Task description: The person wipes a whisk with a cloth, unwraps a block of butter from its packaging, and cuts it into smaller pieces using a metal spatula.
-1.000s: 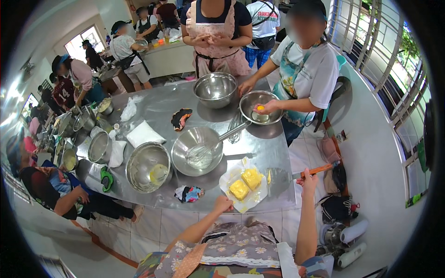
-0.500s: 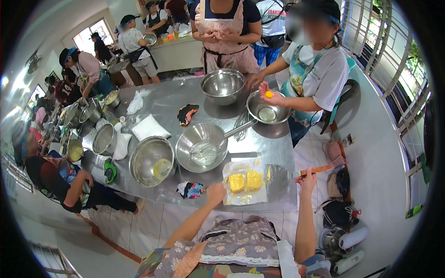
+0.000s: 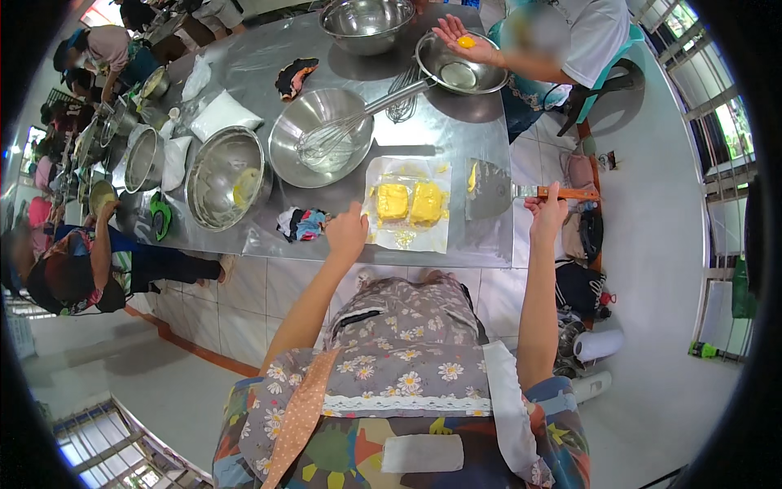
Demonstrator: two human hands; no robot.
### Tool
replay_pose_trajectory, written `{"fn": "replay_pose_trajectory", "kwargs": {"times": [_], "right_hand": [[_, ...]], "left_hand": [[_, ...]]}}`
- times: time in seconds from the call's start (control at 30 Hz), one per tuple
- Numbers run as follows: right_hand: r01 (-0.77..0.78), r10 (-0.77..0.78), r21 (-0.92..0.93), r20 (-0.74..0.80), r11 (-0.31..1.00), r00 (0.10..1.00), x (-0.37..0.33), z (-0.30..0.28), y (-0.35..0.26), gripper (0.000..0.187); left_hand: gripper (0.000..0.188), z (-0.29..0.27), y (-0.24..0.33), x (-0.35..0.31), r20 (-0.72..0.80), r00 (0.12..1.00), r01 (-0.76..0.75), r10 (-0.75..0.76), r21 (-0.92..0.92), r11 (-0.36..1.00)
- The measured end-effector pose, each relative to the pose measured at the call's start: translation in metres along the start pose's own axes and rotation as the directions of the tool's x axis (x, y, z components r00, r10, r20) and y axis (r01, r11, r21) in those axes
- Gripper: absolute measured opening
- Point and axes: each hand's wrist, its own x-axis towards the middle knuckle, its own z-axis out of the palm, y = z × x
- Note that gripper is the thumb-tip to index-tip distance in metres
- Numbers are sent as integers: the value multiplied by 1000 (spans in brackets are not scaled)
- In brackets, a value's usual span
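Observation:
My right hand (image 3: 547, 213) grips the orange-brown handle of a wide metal spatula (image 3: 489, 191). Its broad blade is over the steel table near the right edge, with a yellow smear at its left side. Two yellow blocks of what looks like butter, a left block (image 3: 393, 201) and a right block (image 3: 427, 204), lie on a sheet of white paper (image 3: 428, 238). Closed, my left hand (image 3: 348, 234) rests at the paper's left edge; whether its fingers pinch the paper cannot be made out. A bunched patterned cloth (image 3: 302, 224) lies just left of that hand.
Left of the paper are a steel bowl with a whisk (image 3: 326, 147) and a smeared bowl (image 3: 228, 183). A white bag (image 3: 226, 116) and another whisk (image 3: 401, 102) lie farther back. Across the table, a person's hand (image 3: 472, 45) holds an egg yolk above a bowl (image 3: 463, 73).
The view has tilted down, so the table sits higher in the picture. The spatula's blade and metal neck now show more plainly. Both hands keep much the same places by the paper and handle.

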Motion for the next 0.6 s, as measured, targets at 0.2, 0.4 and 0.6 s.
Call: {"fn": "replay_pose_trajectory", "kwargs": {"times": [0.2, 0.4, 0.6], "right_hand": [[-28, 28, -12, 28, 1000, 999, 12, 15, 17, 36], [78, -49, -127, 219, 989, 974, 30, 49, 9, 35], [209, -67, -285, 438, 936, 897, 56, 86, 6, 32]], "left_hand": [[25, -12, 7, -33, -98, 994, -73, 55, -193, 979], [29, -30, 11, -66, -41, 996, 60, -75, -279, 958], [29, -20, 12, -115, 82, 964, 265, -252, -336, 904]]}}
